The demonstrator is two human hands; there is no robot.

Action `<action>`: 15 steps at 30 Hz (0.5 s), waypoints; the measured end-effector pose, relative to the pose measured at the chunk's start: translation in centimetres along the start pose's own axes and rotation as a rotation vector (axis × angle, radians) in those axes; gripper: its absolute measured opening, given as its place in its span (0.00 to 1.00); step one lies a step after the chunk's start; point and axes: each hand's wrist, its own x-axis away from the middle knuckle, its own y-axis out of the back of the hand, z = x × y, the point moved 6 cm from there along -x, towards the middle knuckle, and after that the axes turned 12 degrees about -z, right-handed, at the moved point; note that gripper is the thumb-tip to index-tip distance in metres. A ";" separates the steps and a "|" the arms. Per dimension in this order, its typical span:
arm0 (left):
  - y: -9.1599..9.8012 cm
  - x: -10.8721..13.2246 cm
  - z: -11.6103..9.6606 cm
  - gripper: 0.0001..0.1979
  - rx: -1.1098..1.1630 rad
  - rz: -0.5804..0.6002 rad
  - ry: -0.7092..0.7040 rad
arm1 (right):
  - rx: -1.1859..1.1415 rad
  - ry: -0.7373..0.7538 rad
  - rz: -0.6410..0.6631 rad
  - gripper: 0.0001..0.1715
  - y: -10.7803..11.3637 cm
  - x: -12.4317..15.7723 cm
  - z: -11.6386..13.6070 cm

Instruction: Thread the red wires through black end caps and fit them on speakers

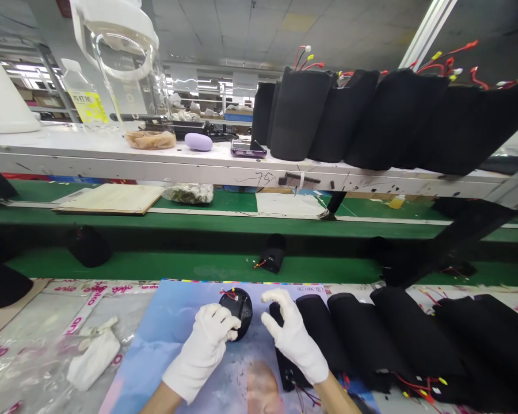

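Note:
My left hand (207, 345), in a white glove, has its fingers closed on a black cylindrical housing (244, 310). The housing's round end faces me, and thin red and yellow-tipped wires (228, 294) stick out at its top. What my left fingertips press on is partly hidden. To the right, my gloved right hand (291, 339) is held with thumb and forefinger apart and nothing between them. Below and behind it lies a black fabric-covered cylinder (285, 368), partly covered by the hand; I cannot tell whether they touch.
Several black cylinders (358, 333) with wires lie in a row at right. More black cylinders (300, 115) stand on the white shelf (198, 164). One small black cylinder (273, 253) lies on the green belt (207, 264). A crumpled white glove (94, 356) lies on plastic film at left.

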 end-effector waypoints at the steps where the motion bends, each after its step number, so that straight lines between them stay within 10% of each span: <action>1: 0.1 -0.2 0.0 0.16 0.019 0.011 0.018 | -0.007 0.010 -0.001 0.20 -0.3 0.3 0.0; 8: 0.3 0.6 1.9 0.22 0.149 0.017 0.205 | -0.031 -0.030 0.019 0.20 -5.0 0.7 -0.1; 15: -0.4 1.8 3.9 0.34 0.277 -0.094 0.401 | -0.189 -0.171 -0.125 0.16 -2.6 0.9 -2.5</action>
